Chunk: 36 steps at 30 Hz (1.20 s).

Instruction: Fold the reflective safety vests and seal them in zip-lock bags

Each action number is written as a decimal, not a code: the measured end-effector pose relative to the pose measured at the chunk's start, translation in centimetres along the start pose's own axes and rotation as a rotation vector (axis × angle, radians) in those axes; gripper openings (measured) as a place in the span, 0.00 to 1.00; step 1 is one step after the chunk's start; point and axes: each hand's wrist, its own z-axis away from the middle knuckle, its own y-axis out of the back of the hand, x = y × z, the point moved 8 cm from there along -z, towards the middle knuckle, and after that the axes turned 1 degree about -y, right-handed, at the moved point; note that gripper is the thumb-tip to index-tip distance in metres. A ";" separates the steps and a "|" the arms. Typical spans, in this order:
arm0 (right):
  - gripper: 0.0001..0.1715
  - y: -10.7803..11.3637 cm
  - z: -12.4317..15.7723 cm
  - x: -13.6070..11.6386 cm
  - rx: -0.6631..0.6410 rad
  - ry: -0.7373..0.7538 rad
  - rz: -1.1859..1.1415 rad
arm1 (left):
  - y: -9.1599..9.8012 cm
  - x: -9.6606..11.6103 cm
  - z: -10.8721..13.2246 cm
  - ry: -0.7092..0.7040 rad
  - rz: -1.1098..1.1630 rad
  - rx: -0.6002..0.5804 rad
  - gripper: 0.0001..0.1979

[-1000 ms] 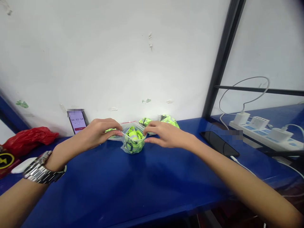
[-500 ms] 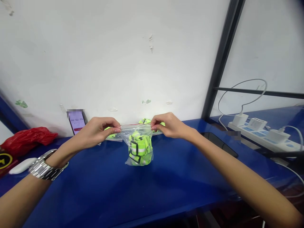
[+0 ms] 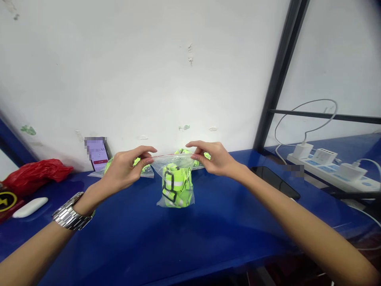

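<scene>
A clear zip bag (image 3: 176, 186) stands upright on the blue table (image 3: 190, 234), filled with neon green straps that have grey bands and black buckles. My left hand (image 3: 126, 171) pinches the left end of the bag's top edge. My right hand (image 3: 212, 157) pinches the right end, so the red-lined top is stretched taut between them. A metal watch (image 3: 71, 216) sits on my left wrist.
More bagged green straps (image 3: 143, 169) lie behind, by the white wall. A phone with a lit screen (image 3: 98, 153) leans on the wall. A red bag (image 3: 35, 171) and a white mouse (image 3: 29, 206) are at left. A dark phone (image 3: 275, 180), power strip (image 3: 330, 167) and cables are at right.
Both hands lifted the bag's top edge off the crumpled bag and pulled it apart, so the bag now stands tall with its top drawn straight.
</scene>
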 end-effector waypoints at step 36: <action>0.07 -1.4 0.2 -1.8 -0.298 -0.055 -0.031 | -1.9 2.6 1.4 -0.123 0.055 -0.356 0.11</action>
